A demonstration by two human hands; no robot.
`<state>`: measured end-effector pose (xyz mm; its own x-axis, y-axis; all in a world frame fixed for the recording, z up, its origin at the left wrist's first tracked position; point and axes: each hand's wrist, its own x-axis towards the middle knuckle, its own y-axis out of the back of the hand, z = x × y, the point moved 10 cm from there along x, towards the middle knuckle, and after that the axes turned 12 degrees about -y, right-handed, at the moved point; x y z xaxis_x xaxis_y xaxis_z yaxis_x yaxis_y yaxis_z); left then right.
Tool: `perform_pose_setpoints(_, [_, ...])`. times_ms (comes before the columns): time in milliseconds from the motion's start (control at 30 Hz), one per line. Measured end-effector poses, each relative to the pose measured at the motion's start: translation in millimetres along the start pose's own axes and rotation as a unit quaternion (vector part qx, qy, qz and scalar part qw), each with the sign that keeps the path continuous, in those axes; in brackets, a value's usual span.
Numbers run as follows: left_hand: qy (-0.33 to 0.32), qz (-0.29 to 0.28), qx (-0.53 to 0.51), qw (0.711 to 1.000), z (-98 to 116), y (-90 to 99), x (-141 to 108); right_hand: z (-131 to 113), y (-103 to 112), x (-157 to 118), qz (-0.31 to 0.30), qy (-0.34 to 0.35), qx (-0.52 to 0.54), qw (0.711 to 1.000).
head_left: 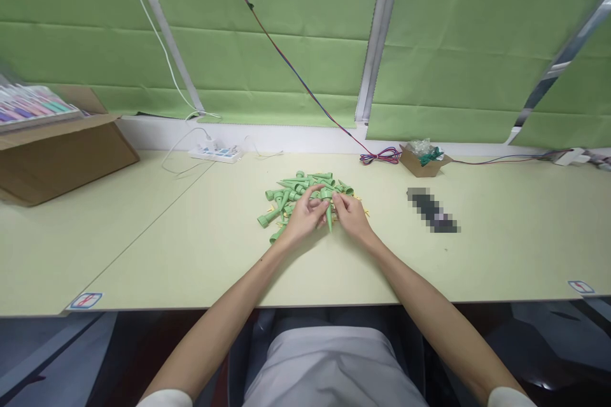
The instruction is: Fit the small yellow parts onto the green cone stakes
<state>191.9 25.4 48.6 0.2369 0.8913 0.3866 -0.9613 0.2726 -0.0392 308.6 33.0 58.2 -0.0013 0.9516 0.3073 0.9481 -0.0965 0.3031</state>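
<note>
A green plastic plant-watering spike (329, 217) hangs point down between my hands, its wide cap end uppermost. My left hand (305, 215) is closed around its upper part from the left, fingers curled. From the right, the thumb and fingers of my right hand (352, 215) pinch at the same spike near its top. Just behind and to the left lies a loose pile of similar green spikes (281, 196), pointing every way. Small yellow pieces (366, 212) show among and beside them; my hands hide part of the pile.
An open cardboard box (62, 156) with pastel sticks stands at left. A white power strip (217, 152) lies by the wall. Back right are a coiled cable (380, 156) and a small carton (422, 167); a blurred dark object (432, 210) lies nearer. The table's front edge (329, 305) is close to me.
</note>
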Motion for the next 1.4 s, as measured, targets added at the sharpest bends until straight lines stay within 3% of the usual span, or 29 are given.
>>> perform_pose_setpoints(200, [0.087,-0.006,-0.065,0.994,-15,3.9,-3,-11,5,-2,-0.018,0.026,-0.029,0.999])
perform_pose_setpoints(333, [0.100,-0.016,-0.042,0.994,-17,6.0,-5,-7,13,3,0.006,0.025,-0.056,0.998])
perform_pose_setpoints(467, [0.060,-0.071,0.095,0.991,-11,5.8,-4,1,18,8,0.025,0.032,-0.102,0.994])
perform_pose_setpoints(567, [0.031,-0.121,0.242,0.962,-6,3.8,-5,7,18,12,0.025,0.034,-0.152,0.987])
perform_pose_setpoints(833, [0.072,-0.198,0.385,0.898,-17,1.6,-13,17,5,11,-0.043,0.023,-0.261,0.964])
perform_pose_setpoints(1000, [0.024,-0.190,0.465,0.865,-15,7.3,-8,18,5,11,-0.050,0.012,-0.269,0.962])
perform_pose_setpoints(1233, [0.005,-0.171,0.446,0.879,-6,6.7,-6,21,14,15,-0.027,0.007,-0.247,0.969])
perform_pose_setpoints(1400, [-0.021,-0.105,0.468,0.877,13,35.0,6,30,34,24,0.005,0.010,-0.237,0.971])
